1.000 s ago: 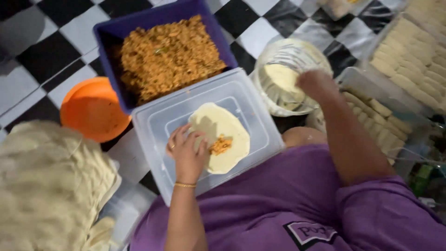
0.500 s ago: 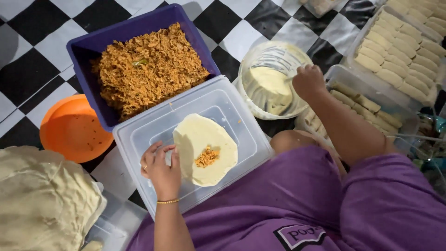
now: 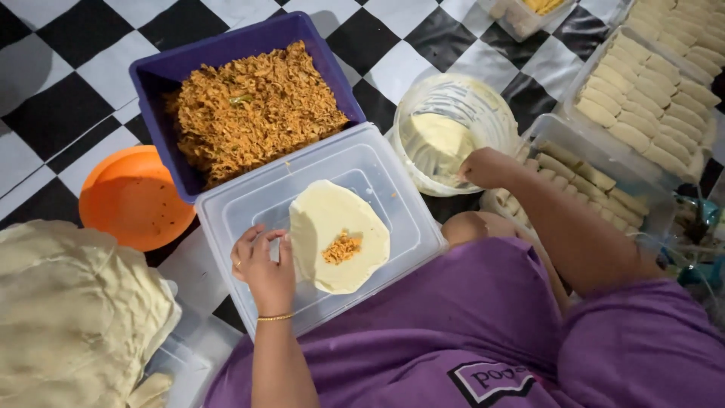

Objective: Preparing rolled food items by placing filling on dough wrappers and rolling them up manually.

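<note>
Left hand rested open, fingertips touching the edge of the round wrapper, gripping nothing. Wrapper lay flat on the clear lid, small mound of filling near its middle. Right hand reached into the paste bowl; grip hidden, couldn't tell. Purple tub of shredded filling sat behind the lid.
</note>
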